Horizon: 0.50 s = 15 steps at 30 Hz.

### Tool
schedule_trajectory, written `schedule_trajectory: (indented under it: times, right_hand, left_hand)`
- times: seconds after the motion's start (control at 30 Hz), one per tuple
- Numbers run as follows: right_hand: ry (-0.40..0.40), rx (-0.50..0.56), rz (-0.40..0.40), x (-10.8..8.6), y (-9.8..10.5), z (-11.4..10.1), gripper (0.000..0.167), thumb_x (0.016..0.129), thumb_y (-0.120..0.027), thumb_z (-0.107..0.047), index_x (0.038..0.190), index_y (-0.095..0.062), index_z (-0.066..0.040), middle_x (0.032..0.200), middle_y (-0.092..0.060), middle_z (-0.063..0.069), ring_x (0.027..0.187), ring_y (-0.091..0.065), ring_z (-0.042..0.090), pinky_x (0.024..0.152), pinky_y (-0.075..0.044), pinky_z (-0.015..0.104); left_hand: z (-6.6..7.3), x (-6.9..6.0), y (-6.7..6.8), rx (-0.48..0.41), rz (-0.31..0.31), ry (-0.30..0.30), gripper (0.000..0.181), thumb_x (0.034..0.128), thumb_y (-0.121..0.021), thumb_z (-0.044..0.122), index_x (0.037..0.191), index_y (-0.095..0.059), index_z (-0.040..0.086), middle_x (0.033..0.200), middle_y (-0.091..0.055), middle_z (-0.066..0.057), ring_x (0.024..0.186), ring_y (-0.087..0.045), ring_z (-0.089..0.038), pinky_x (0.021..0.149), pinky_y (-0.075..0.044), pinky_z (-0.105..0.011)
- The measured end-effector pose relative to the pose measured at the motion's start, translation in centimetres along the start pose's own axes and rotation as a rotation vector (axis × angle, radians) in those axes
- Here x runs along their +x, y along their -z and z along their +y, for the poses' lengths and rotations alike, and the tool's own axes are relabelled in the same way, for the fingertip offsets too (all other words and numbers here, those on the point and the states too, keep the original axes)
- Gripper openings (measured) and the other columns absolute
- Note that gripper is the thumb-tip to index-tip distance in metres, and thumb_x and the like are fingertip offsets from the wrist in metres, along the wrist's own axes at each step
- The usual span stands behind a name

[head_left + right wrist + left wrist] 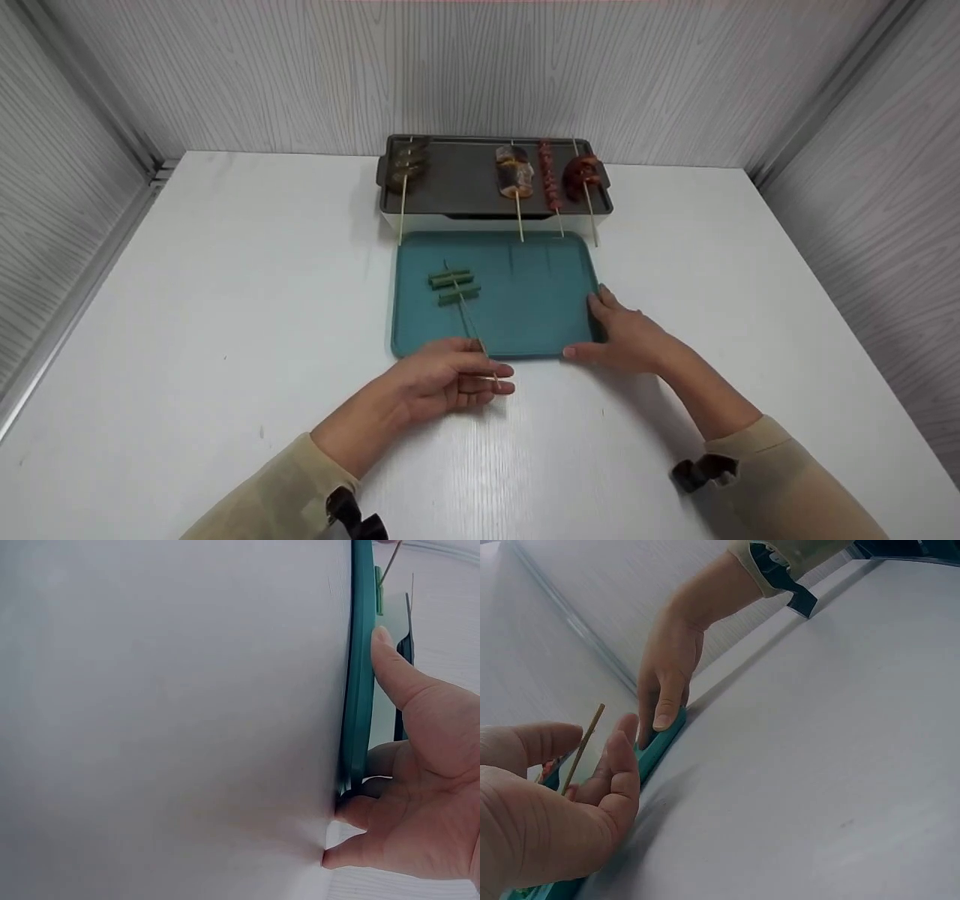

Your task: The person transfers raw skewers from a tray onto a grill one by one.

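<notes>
My left hand [450, 379] pinches the bare end of a thin wooden skewer [471, 322]. Short green stick-like pieces [454, 286] are threaded crosswise on its far part, over the left half of a teal tray [525, 300]. Whether they touch the tray I cannot tell. In the left wrist view the stick [583, 746] rises between thumb and fingers. My right hand [630, 334] grips the tray's near right corner. Seen from the right wrist, the thumb lies on the rim [360, 690] and the other fingers bend around the corner, some partly hidden.
Behind the tray stands a dark grill plate [457, 180] on a white base. Across it lie a brown skewer [409, 165], a charred chunky skewer [514, 176], a thin red one [550, 176] and a curled reddish one [581, 178]; their sticks overhang the front. Panels enclose the white table [262, 300].
</notes>
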State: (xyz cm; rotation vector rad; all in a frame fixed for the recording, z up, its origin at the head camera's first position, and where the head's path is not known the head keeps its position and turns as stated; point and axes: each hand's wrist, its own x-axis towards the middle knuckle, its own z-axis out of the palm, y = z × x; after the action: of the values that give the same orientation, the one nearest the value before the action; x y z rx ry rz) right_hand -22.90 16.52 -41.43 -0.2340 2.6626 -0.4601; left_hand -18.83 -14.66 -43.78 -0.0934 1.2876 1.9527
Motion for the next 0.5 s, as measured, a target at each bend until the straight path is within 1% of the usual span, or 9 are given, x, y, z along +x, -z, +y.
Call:
schedule_trajectory:
  times: [0.03,0.1,0.13,0.27,0.37,0.5]
  right_hand:
    - [0.003,-0.001,0.001,0.0,0.0,0.0,0.117,0.093,-0.069,-0.069,0.168,-0.015,0.003,0.175,-0.004,0.025,0.154,-0.021,0.057,0.122,-0.025,0.067]
    - [0.011,-0.004,0.003,0.1,0.0,0.0,0.117,0.094,-0.069,-0.069,0.168,-0.015,0.004,0.175,-0.004,0.025,0.154,-0.021,0.057,0.121,-0.025,0.067]
    - [0.014,-0.006,0.005,0.1,-0.1,0.1,0.116,0.094,-0.069,-0.069,0.167,-0.016,0.004,0.175,-0.004,0.026,0.153,-0.021,0.057,0.121,-0.025,0.067]
    - [0.018,-0.006,0.009,0.1,-0.1,0.1,0.115,0.095,-0.069,-0.067,0.167,-0.016,0.004,0.175,-0.004,0.026,0.154,-0.021,0.057,0.121,-0.025,0.068]
    - [0.021,-0.005,0.011,0.1,-0.1,0.1,0.115,0.095,-0.069,-0.067,0.167,-0.016,0.004,0.175,-0.004,0.026,0.154,-0.021,0.057,0.121,-0.024,0.068]
    - [0.027,-0.005,0.011,0.0,-0.1,0.2,0.115,0.095,-0.069,-0.068,0.167,-0.015,0.005,0.175,-0.004,0.026,0.154,-0.02,0.056,0.122,-0.023,0.069]
  left_hand:
    - [0.1,-0.1,0.0,0.009,0.001,0.002,0.071,0.1023,-0.066,0.002,0.159,-0.024,-0.008,0.128,-0.072,-0.023,0.104,-0.078,-0.028,0.082,-0.06,-0.031]
    - [0.2,-0.4,-0.1,0.016,0.007,0.002,0.076,0.1023,-0.067,0.002,0.162,-0.02,-0.007,0.128,-0.072,-0.023,0.103,-0.078,-0.027,0.082,-0.06,-0.031]
    - [0.2,-0.5,-0.1,0.017,0.009,0.001,0.076,0.1021,-0.067,0.001,0.162,-0.02,-0.007,0.128,-0.072,-0.023,0.102,-0.078,-0.027,0.082,-0.06,-0.031]
    - [0.5,-1.0,-0.2,0.03,0.011,-0.009,0.069,0.101,-0.068,0.0,0.156,-0.027,-0.006,0.123,-0.074,-0.021,0.099,-0.079,-0.026,0.082,-0.06,-0.031]
    - [0.6,-1.4,-0.3,0.056,0.003,-0.019,0.068,0.1005,-0.069,0.0,0.155,-0.029,-0.006,0.12,-0.076,-0.019,0.098,-0.079,-0.026,0.08,-0.06,-0.03]
    - [0.8,-1.8,-0.4,0.1,-0.012,-0.028,0.065,0.101,-0.069,0.001,0.153,-0.031,-0.006,0.121,-0.075,-0.019,0.096,-0.079,-0.025,0.078,-0.06,-0.029]
